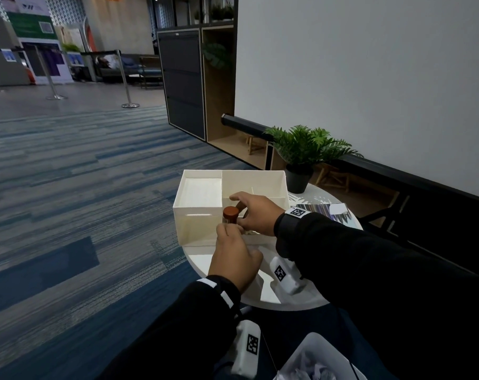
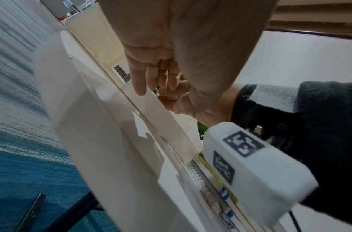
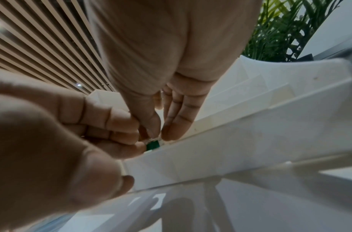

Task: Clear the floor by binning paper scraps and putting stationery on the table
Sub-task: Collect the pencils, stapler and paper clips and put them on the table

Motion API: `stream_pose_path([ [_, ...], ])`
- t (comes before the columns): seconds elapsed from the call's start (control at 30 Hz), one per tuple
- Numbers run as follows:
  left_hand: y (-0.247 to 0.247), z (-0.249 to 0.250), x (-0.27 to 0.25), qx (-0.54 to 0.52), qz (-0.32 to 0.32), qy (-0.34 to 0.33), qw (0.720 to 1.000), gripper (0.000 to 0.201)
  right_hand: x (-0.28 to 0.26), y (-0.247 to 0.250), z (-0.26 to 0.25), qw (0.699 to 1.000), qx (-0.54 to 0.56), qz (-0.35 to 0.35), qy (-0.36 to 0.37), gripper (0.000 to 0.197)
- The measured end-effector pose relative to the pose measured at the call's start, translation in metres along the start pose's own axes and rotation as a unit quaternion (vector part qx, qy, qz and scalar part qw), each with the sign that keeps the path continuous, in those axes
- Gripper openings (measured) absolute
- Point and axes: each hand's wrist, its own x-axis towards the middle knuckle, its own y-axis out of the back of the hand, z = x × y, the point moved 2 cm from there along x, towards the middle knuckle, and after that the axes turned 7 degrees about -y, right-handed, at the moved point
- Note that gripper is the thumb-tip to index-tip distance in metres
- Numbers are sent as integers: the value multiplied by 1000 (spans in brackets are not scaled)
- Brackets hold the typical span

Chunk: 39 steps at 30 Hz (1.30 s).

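Step in hand, judged: stowing stationery in the organizer on the worktop; the left hand and right hand both pinch a brown-capped tube upright at its front compartment; next, lower and release.

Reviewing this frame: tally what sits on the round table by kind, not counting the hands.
White divided organiser box: 1
Brown-capped stationery item, held by the left hand and right hand at the organiser: 1
Potted plant: 1
Printed booklet or card: 1
Total: 4
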Motion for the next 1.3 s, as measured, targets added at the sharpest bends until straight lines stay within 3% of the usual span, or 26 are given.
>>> stream_pose_path([
  [0.13, 1, 1, 6, 19, -12, 1, 1000, 40, -7, 5, 5, 1000, 3, 28, -8, 42],
  [0.43, 7, 7, 13, 24, -6, -14, 1000, 48, -24, 15, 6, 998, 5, 69, -11, 34],
  [0.57, 4, 13, 10, 18, 11, -38, 999, 47, -50, 26, 15, 995, 38, 97, -6, 23],
  [0.7, -15, 27, -3, 29, -19, -53, 998, 50, -90, 30, 35, 994, 61, 82, -34, 16],
  [0.87, -31, 31, -8, 223, -69, -65, 970, 49, -138, 35, 58, 992, 60, 93, -54, 9],
  [0.93, -33, 31, -11, 241, -74, -58, 966, 51, -149, 41, 61, 990, 60, 114, -48, 4],
  [1.17, -44, 55, -33, 128, -53, -106, 985, 49, -172, 46, 61, 987, 93, 121, -51, 2],
  [1.3, -49, 83, -56, 17, -38, -143, 989, 17, -199, 35, 62, 988, 99, 103, -64, 3],
])
